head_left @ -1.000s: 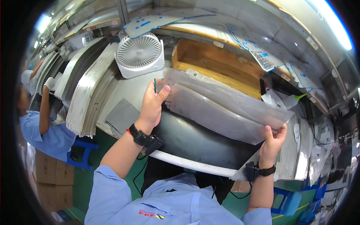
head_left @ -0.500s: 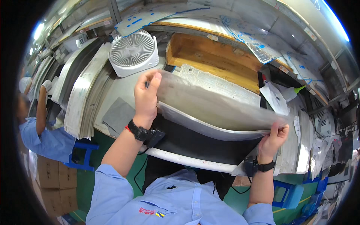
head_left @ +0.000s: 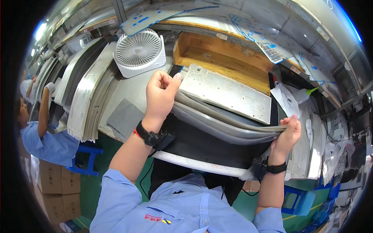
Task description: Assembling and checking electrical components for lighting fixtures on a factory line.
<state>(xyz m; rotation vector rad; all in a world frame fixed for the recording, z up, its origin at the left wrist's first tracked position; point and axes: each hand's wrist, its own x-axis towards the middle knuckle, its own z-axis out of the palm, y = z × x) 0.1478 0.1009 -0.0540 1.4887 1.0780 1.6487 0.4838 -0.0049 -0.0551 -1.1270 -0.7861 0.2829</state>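
Between my two hands hang thin grey sheets [head_left: 225, 130], bowed downward in the middle and lying nearly edge-on. My left hand [head_left: 161, 95] grips their left end, thumb up on top. At the right end my right hand [head_left: 286, 134] pinches them between thumb and fingers. How many layers each hand holds cannot be made out. Below the sheets lies a black mat [head_left: 194, 147] on the bench. A flat silver metal plate with small holes [head_left: 227, 93] rests just beyond them.
Behind the plate stands an open wooden box [head_left: 221, 58]. A white fan [head_left: 140, 52] is at the far left, near stacked panels [head_left: 87, 97] and a grey cloth-like square [head_left: 124, 116]. To the right lie a white bottle with a green tip [head_left: 301, 95] and papers. A co-worker [head_left: 46, 134] sits left.
The broad grey face of the raised sheet has tipped down to a thin, bowed edge, uncovering the metal plate. My left hand has shifted slightly right; my right hand has risen slightly.
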